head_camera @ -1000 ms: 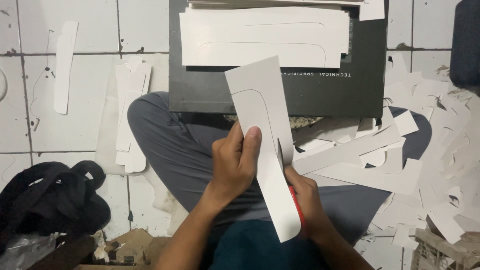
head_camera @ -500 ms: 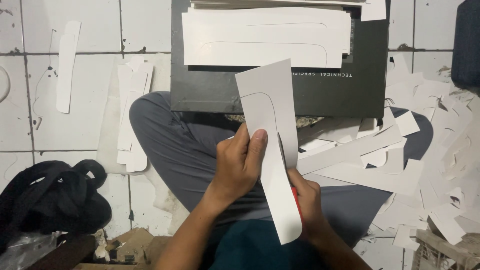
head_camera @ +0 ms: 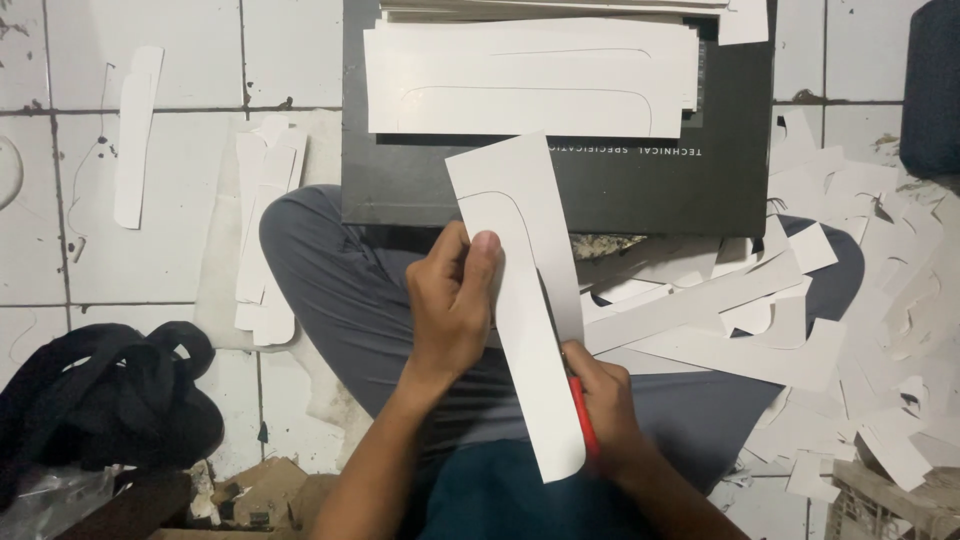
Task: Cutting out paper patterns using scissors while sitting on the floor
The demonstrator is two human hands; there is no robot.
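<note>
Occluded and cropped items, head view

The white card strip (head_camera: 525, 300) covers most of the red-handled tool (head_camera: 582, 415) and part of the right hand (head_camera: 605, 410); blade state cannot be determined. The stack of white sheets (head_camera: 530, 75) and the dark blue object (head_camera: 930, 85) are cropped at the frame edge. The black bag (head_camera: 100, 400) is cut at left.

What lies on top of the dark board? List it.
On the dark board lies a stack of white card sheets with a traced rounded outline on the top one, more sheets at its far edge. The stack hides most of the board's upper half; lower sheets' faces are hidden.
</note>
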